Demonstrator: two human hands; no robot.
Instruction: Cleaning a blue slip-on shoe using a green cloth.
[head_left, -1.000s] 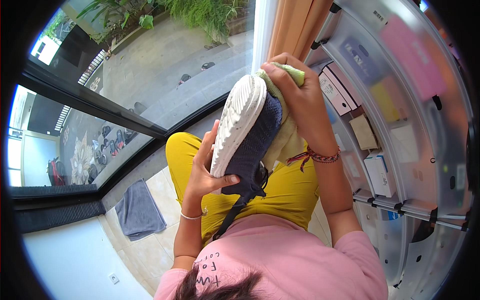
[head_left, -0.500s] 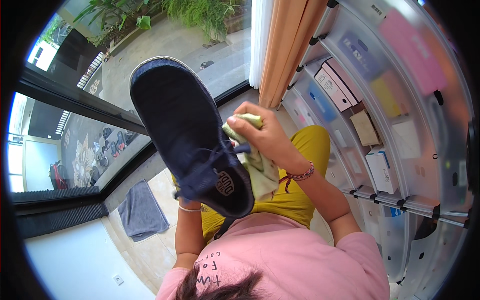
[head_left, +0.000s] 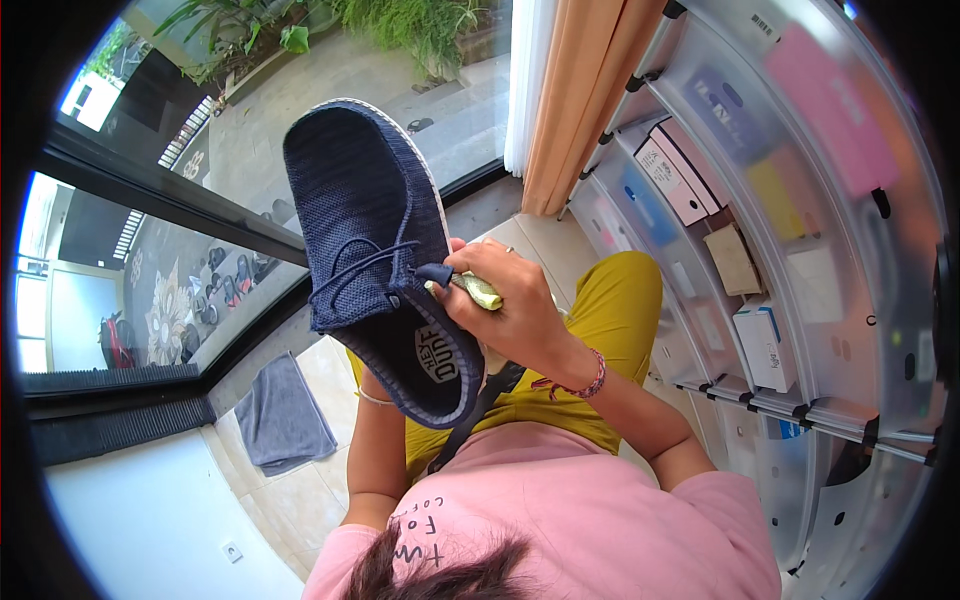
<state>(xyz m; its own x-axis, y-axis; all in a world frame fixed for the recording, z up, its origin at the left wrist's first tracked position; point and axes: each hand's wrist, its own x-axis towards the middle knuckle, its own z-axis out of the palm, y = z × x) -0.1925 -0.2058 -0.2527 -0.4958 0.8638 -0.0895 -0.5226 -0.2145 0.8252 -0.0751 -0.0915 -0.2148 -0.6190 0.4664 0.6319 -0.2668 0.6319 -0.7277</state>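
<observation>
The fingers of the right hand (head_left: pixel 515 310) are gripping a bunched pale-green cloth (head_left: pixel 482 291); the navy shoe (head_left: pixel 350 215) is sitting just left of them, its opening facing the wearer. The left hand is hiding behind the shoe, so I cannot tell how its fingers are closing; it is probably supporting the sole, leaving the right fingers free beside the laces (head_left: pixel 360 262). The right forearm (head_left: pixel 640 420) is slanting inward toward those fingers.

Right fingers (head_left: pixel 482 262) hold a pale-green cloth (head_left: pixel 480 291) alongside a navy shoe (head_left: pixel 350 235)
</observation>
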